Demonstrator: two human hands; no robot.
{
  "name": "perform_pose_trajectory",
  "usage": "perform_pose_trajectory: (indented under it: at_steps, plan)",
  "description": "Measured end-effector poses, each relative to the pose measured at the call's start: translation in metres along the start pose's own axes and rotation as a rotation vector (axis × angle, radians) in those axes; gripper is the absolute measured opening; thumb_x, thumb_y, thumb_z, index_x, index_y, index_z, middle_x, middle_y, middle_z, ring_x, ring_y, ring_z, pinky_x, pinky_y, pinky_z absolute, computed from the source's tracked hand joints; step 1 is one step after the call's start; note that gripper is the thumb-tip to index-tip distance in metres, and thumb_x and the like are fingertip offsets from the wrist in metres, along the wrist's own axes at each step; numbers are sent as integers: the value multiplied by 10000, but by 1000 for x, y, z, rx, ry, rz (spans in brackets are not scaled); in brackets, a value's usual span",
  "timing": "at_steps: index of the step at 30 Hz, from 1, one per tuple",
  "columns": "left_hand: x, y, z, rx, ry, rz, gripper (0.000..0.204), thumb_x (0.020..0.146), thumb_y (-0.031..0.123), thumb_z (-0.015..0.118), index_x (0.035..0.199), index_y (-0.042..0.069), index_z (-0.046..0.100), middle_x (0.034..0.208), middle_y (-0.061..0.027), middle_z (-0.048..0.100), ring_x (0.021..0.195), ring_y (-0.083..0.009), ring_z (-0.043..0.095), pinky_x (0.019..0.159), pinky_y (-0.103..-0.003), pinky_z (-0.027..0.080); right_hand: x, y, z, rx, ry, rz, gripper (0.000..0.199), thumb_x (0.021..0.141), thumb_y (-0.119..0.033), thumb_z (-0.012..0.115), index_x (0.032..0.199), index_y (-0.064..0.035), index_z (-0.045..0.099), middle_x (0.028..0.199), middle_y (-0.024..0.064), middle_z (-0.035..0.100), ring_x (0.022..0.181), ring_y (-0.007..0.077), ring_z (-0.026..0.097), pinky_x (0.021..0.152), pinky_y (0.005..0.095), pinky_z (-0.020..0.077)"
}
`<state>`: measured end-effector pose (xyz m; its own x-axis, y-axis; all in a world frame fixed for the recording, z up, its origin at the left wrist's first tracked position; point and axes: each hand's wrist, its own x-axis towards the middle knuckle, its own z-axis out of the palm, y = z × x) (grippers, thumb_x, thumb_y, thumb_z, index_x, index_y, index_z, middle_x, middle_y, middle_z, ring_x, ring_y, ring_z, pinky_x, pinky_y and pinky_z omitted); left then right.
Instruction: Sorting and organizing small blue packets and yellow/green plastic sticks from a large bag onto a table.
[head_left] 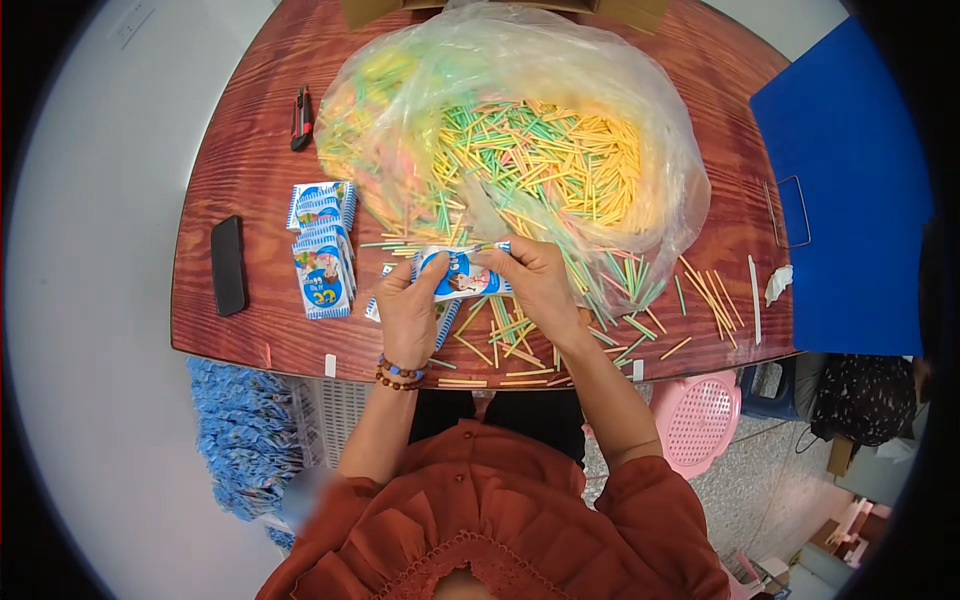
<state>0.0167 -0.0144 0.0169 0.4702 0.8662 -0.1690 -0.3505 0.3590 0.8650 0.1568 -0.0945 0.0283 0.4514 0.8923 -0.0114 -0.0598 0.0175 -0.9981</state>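
Over the near middle of the table, both my hands hold a small blue-and-white packet (462,280) level between them. My left hand (404,312) pinches its left end, thumb on the front. At its right end my right hand (540,285) is closed, thumb near the upper edge. Partly hidden beneath, more packets (446,326) lie on the table. Thin yellow, green and pink sticks (510,335) are scattered around and under my hands. Just beyond, a large clear plastic bag (675,165) lies open, full of such sticks (560,160). Left of my hands are stacked packets (323,280).
A black phone (229,265) and a red-and-black box cutter (301,120) lie on the table's left side. At right stand a blue panel (850,190) and a crumpled tissue (778,284). Below the table are a pink stool (698,425) and a heap of blue packets (245,435).
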Motion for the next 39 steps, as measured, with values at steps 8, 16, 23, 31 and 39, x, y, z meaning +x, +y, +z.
perform_pose_trajectory:
  at_steps: [8, 16, 23, 31, 39]
  plan:
    - [2, -4, -13, 29, 82, 24, 130, 922, 86, 629, 967, -25, 680, 864, -32, 692, 716, -58, 624, 626, -208, 503, 69, -22, -123, -1102, 432, -419, 166, 867, -169, 613, 968, -58, 684, 961, 94, 662, 887, 244, 609, 750, 356, 457]
    - [1, -7, -10, 4, 80, 52, 140, 939, 99, 611, 980, -16, 677, 867, -20, 690, 720, -47, 620, 616, -202, 492, 132, -3, -167, -1741, 68, -268, 238, 814, -143, 585, 1041, -78, 610, 1033, 94, 600, 1036, 274, 537, 860, 433, 397]
    - [2, 0, -11, 28, 100, 30, 150, 936, 153, 627, 921, 14, 680, 754, -13, 685, 546, -30, 572, 437, -183, 409, 135, 15, -180, -1589, 95, -422, 240, 881, -179, 562, 1087, -56, 574, 1035, 120, 604, 1043, 295, 526, 870, 432, 377]
    - [2, -3, -11, -13, 114, 29, 150, 934, 136, 626, 947, -3, 681, 817, -35, 698, 648, -54, 626, 544, -198, 488, 122, -5, -174, -1104, 245, -112, 215, 984, -210, 478, 1137, -72, 537, 1009, 131, 652, 969, 247, 513, 912, 429, 374]
    - [2, -3, -9, -96, 37, 30, 150, 944, 110, 603, 987, -18, 667, 907, -54, 697, 761, -94, 657, 662, -244, 540, 124, -5, -170, -487, 206, -291, 196, 1008, -153, 441, 1123, -14, 518, 956, 89, 650, 949, 155, 576, 929, 297, 413]
